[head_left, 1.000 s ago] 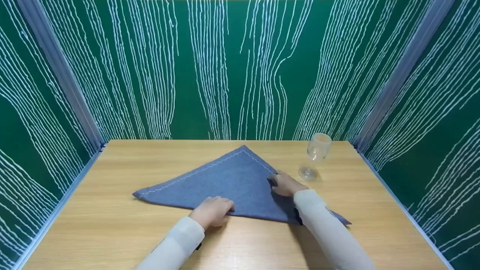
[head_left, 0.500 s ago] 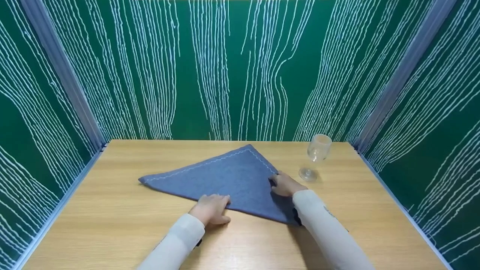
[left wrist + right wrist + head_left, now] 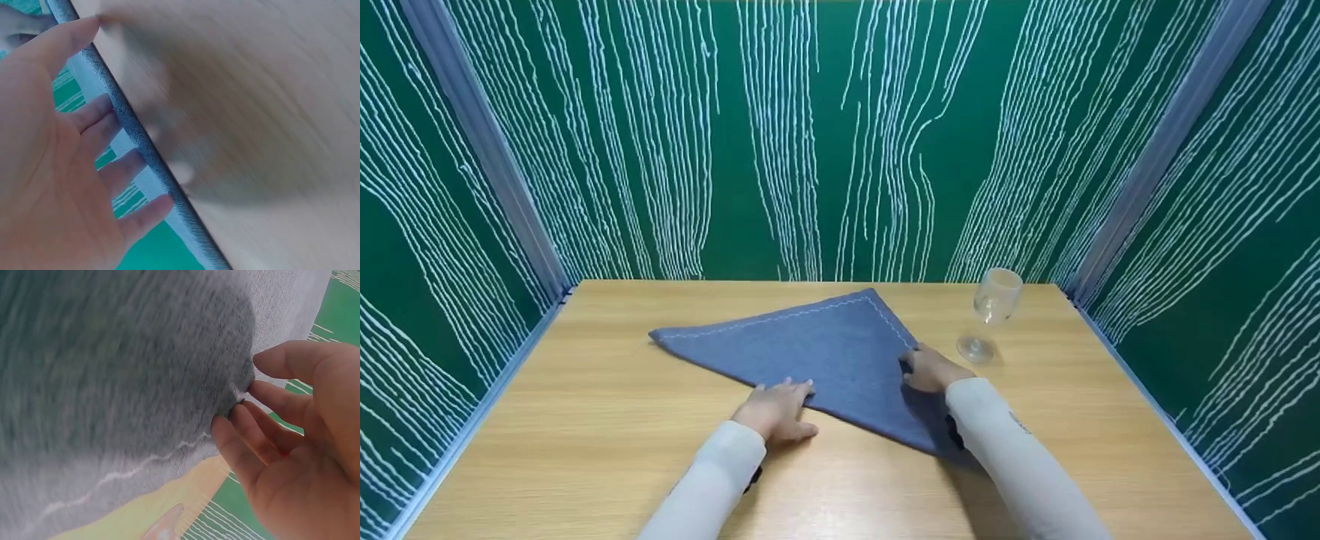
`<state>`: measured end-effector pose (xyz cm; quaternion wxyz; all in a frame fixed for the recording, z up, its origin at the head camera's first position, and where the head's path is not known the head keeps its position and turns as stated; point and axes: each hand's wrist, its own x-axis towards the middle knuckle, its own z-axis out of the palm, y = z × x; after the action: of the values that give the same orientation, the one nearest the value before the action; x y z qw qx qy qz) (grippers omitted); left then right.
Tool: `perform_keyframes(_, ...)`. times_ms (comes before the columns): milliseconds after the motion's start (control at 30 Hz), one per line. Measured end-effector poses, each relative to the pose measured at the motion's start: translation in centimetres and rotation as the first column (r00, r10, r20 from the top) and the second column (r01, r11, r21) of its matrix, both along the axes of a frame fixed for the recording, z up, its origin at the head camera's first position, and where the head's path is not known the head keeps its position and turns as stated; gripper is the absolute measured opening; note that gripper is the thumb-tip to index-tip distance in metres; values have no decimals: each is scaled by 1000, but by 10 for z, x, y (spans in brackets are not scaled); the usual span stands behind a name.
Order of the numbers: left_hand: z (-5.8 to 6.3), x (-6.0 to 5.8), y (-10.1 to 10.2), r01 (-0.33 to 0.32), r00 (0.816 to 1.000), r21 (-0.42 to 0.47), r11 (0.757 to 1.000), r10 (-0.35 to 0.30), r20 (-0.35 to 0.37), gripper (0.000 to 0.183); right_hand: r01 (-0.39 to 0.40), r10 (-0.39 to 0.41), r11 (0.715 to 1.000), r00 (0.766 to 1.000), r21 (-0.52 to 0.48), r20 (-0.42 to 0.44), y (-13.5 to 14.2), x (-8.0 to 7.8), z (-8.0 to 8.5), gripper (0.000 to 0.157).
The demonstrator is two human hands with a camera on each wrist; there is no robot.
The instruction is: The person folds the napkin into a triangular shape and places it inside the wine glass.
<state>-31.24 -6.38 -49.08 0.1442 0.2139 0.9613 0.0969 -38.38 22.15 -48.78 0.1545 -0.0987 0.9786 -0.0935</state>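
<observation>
A blue-grey cloth napkin (image 3: pixel 825 349), folded into a triangle, lies on the wooden table. White wavy stitching follows its two far edges. My left hand (image 3: pixel 776 409) is spread at the long folded edge; its fingertips touch the cloth while the thumb (image 3: pixel 79 36) stands apart over bare wood. At the napkin's right side, my right hand (image 3: pixel 934 370) has its fingers curled and pinches the fabric, which puckers between thumb and fingertips (image 3: pixel 256 389). My right sleeve hides the napkin's near right corner.
A clear stemmed glass (image 3: pixel 996 304) stands upright at the back right, just beyond my right hand. Green walls (image 3: pixel 780 150) with white streaks enclose the table (image 3: pixel 585 442) behind and at both sides.
The napkin has turned clockwise about my right hand, its left corner moving away and rightward. My left hand has spread its fingers and moved slightly forward with the folded edge. My right hand stays nearly in place.
</observation>
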Motion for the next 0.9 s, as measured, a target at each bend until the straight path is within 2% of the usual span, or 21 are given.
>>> perform_keyframes(333,1,-8,-3,-68,998,50,996,67,9,72,33,-34,999,999,4,28,-1,10,5,48)
perform_keyframes(467,2,-12,-5,-90,996,89,992,89,19,69,-33,34,999,999,29,-25,-2,15,5,50)
perform_keyframes(567,2,-15,-6,-111,994,84,990,109,31,70,-84,87,995,995,57,-58,-2,17,4,50)
perform_keyframes(667,3,-18,-8,-126,992,75,989,124,28,72,-106,110,992,992,63,-56,-1,19,4,51)
perform_keyframes(900,5,-22,-12,-180,984,92,979,177,38,74,-195,195,981,980,7,-44,2,23,8,46)
